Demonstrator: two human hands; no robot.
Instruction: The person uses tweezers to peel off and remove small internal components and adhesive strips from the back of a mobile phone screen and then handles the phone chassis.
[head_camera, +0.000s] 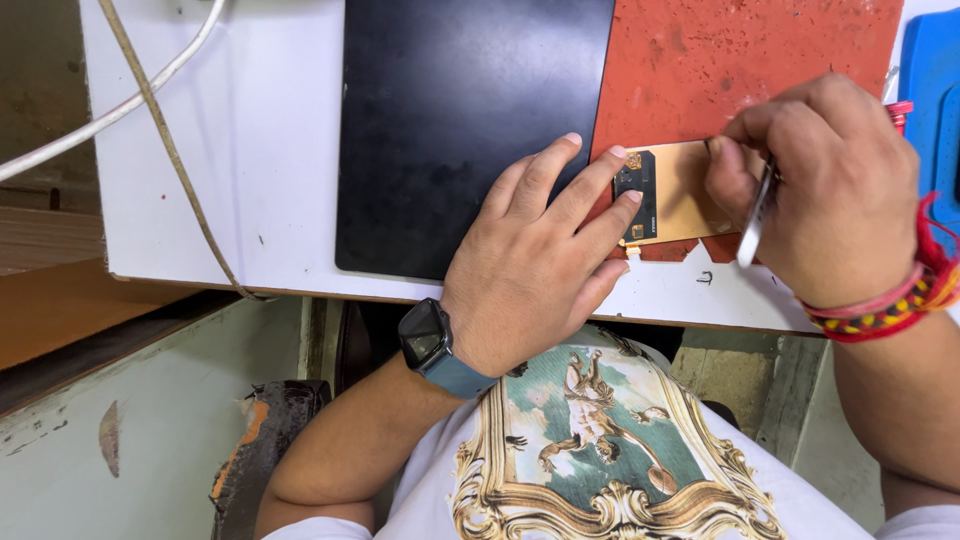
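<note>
A flat copper-coloured phone part (676, 190) with a small black component at its left end lies on a worn red mat (740, 60) near the table's front edge. My left hand (540, 265) lies flat with its fingertips pressing the part's left end; a dark smartwatch is on that wrist. My right hand (825, 185) is curled around metal tweezers (755, 220), whose far end is hidden behind my fingers over the part's right side. Red thread bands circle my right wrist.
A black mat (450, 120) covers the white tabletop (240, 170) left of the red mat. A blue object (935, 90) sits at the right edge. A white cable (110, 105) and a thin cord (165, 140) cross the table's left side.
</note>
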